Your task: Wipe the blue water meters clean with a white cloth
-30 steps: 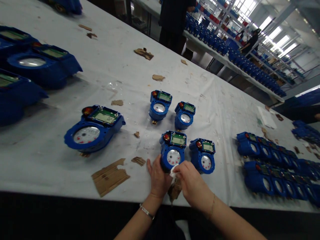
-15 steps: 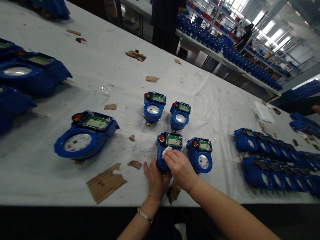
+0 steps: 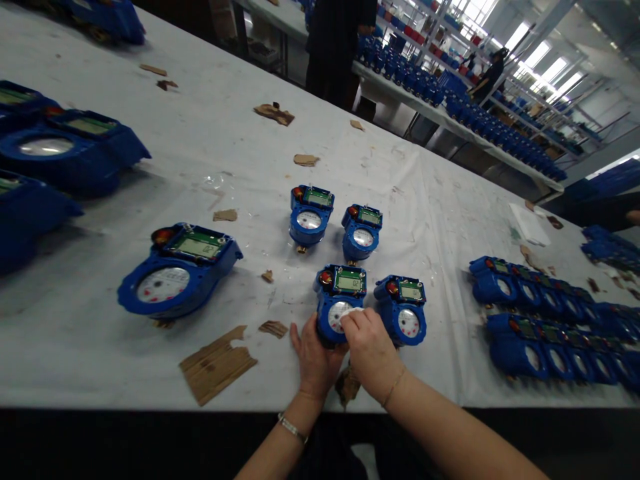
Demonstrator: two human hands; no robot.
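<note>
While left hand steadies the meter, neighbouring meter crowds right hand.

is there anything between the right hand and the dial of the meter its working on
Only the small white cloth pinched in the right hand; it lies against the round dial face of the blue meter. The left hand grips the meter's near left side, clear of the dial.

Glossy blue plastic meter; matt white cloth table cover; rough cardboard scrap.

White wipe lower, perhaps on meter dial
</note>
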